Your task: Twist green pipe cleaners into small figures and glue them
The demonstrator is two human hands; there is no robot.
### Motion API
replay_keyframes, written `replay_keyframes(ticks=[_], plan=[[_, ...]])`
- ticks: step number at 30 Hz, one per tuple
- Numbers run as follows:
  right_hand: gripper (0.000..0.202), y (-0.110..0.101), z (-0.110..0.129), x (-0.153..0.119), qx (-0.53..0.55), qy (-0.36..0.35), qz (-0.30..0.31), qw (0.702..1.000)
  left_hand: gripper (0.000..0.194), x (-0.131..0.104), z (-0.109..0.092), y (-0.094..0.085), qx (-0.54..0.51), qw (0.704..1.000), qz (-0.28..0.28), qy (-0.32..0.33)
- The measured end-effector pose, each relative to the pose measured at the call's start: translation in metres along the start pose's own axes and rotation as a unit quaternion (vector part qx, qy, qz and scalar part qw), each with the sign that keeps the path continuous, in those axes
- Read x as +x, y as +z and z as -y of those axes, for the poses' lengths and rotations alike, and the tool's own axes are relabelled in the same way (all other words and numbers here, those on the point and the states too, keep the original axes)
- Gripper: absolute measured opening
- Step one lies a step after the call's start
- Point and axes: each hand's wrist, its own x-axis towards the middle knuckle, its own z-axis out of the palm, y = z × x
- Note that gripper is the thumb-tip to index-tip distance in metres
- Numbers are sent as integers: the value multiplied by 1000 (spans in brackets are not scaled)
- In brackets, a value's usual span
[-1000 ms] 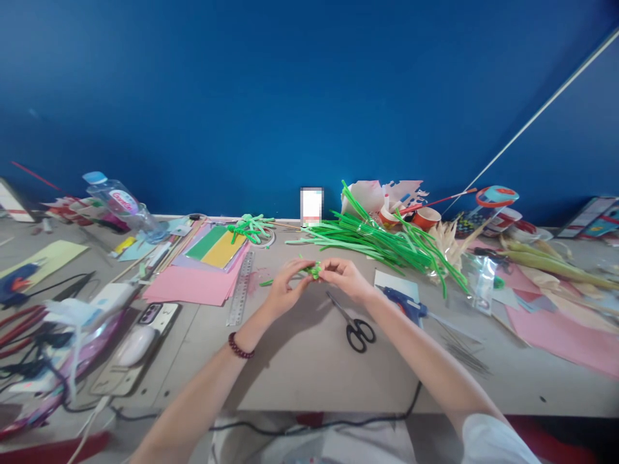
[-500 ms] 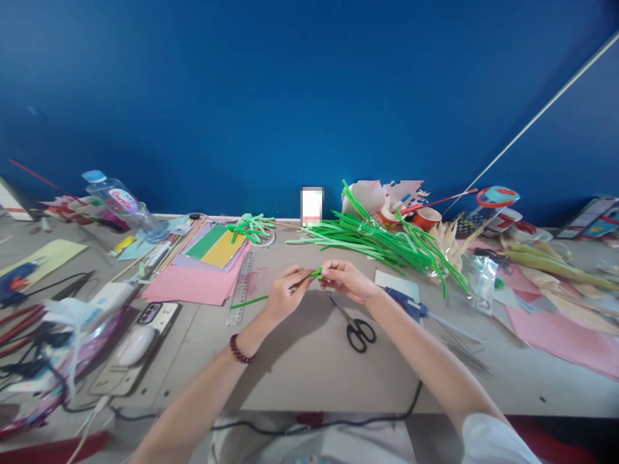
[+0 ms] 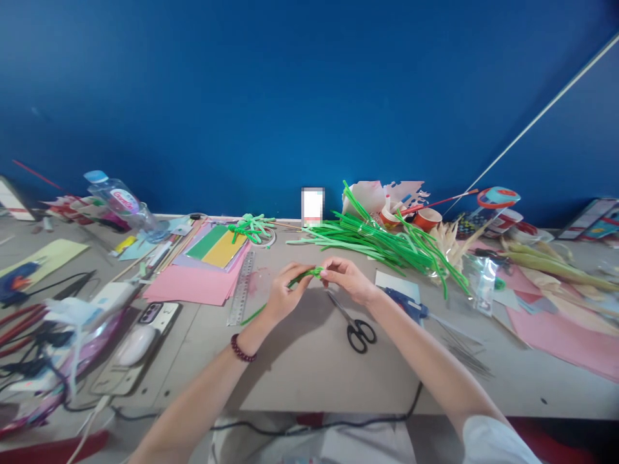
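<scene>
Both hands meet over the middle of the table, pinching a green pipe cleaner [image 3: 316, 272] with a small twisted or looped end. My left hand [image 3: 286, 290], below a dark beaded bracelet, is closed around its length, and a loose tail sticks out past the wrist side. The fingertips of my right hand [image 3: 349, 278] grip the twisted end. Fingers partly hide the exact shape. Black-handled scissors [image 3: 360, 334] lie just under my right hand, blades pointing up toward it. A clear ruler [image 3: 240, 293] rests to the left of my left hand.
Behind the hands lies a big pile of green pipe cleaners [image 3: 382, 241]. A blue glue gun [image 3: 409, 304] sits right of my right hand. Left are pink paper sheets [image 3: 193, 283], a phone [image 3: 157, 316] and a plastic bottle [image 3: 116, 196]. A black cable [image 3: 261, 428] runs along the front edge.
The pipe cleaner's loose tail by the left wrist has swung slightly downward, and more green shows along the left fingers. Both hands stay at nearly the same place.
</scene>
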Motion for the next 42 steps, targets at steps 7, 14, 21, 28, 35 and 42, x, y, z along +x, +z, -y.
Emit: replay_keyframes(ticks=[7,14,21,28,35,42], plan=[[26,-9,-5,2,-47,57,44,996,17,2,9,0,17,999,6,43],[29,-8,-7,4,-179,34,-10,983,10,1,14,3,117,983,-31,140],[29,0,-3,4,-132,14,-25,991,8,0,18,1,144,969,-25,198],[32,4,-13,4,20,37,-28,999,9,-2,16,3,172,963,-41,203],[28,3,-18,8,-128,-50,-91,986,10,-1,19,5,157,969,-78,172],[12,-3,-3,0,-428,-199,-45,880,10,0,17,4,178,964,-67,184]])
